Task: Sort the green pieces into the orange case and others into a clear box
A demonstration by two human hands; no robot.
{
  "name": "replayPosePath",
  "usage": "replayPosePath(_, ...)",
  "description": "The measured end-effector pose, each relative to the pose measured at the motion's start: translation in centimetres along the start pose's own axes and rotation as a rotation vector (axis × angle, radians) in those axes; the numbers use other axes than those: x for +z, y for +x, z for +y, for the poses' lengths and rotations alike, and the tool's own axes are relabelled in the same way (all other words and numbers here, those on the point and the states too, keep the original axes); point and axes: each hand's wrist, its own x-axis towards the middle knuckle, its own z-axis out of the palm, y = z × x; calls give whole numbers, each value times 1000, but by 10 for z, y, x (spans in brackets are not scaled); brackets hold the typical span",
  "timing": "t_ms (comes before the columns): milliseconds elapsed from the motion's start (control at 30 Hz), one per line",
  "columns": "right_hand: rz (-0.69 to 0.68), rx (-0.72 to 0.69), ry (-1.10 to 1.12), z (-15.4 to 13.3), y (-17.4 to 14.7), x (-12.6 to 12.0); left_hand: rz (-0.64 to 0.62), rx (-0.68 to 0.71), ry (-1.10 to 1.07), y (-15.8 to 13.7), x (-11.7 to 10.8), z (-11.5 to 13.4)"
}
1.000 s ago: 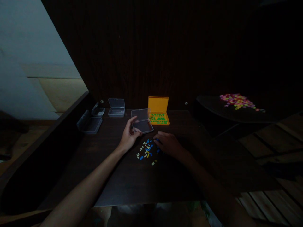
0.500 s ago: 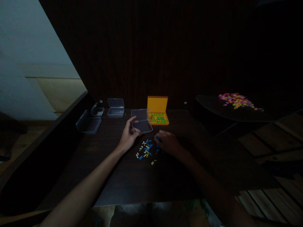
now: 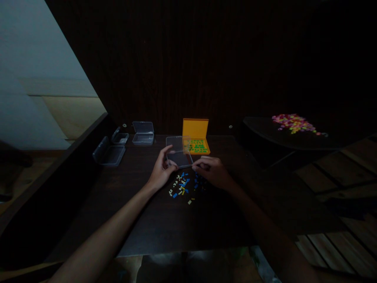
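My left hand [image 3: 161, 169] grips the left side of an open clear plastic box [image 3: 180, 159], thumb at its front edge and fingers along the side. The box's see-through lid stands up at the back, partly overlapping an open yellow case [image 3: 195, 127] that holds small green pieces [image 3: 198, 146]. My right hand [image 3: 209, 169] is closed, its fingertips pinched together at the box's front right corner. Whatever lies between those fingertips is too small or dark to make out. Just below both hands spreads a loose pile of small blue, cream and yellow building bricks [image 3: 183, 184], partly in shadow on the right.
Further open clear boxes stand at the left: one at the back [image 3: 143, 138], a small one [image 3: 120, 137] and a wider one [image 3: 113, 155] by the dark side panel [image 3: 55, 181]. A heap of pink and yellow pieces [image 3: 296, 124] lies on a raised dark shelf [image 3: 259, 125] at right.
My right hand has moved up from the brick pile to the clear box's front right corner. The box and my left hand have shifted slightly to the right.
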Motion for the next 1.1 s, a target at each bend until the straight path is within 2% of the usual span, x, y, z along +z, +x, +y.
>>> replayPosePath(133,61,42,-100,3,0,0,-81,-44,-9,-9,12,2)
replayPosePath(367,-64,123,-389,-2,-6,4,-180,-67,0,-23,32,6)
replayPosePath(533,-35,128,-391,-4,-7,3,-215,-85,-9,-25,33,6)
replayPosePath(633,19,91,-330,-1,-6,5,-178,-79,-12,-23,31,7)
replayPosePath(800,181,7,-218,-2,-7,9,-122,-60,-22,-17,25,8)
replayPosePath(867,191,-20,-198,-3,-8,9,-73,-25,-2,-13,20,8)
replayPosePath(933,143,-54,-182,-3,-9,10,-21,9,17,-8,13,8)
replayPosePath(1100,-102,-81,-189,-2,-10,15,85,20,59,6,-9,4)
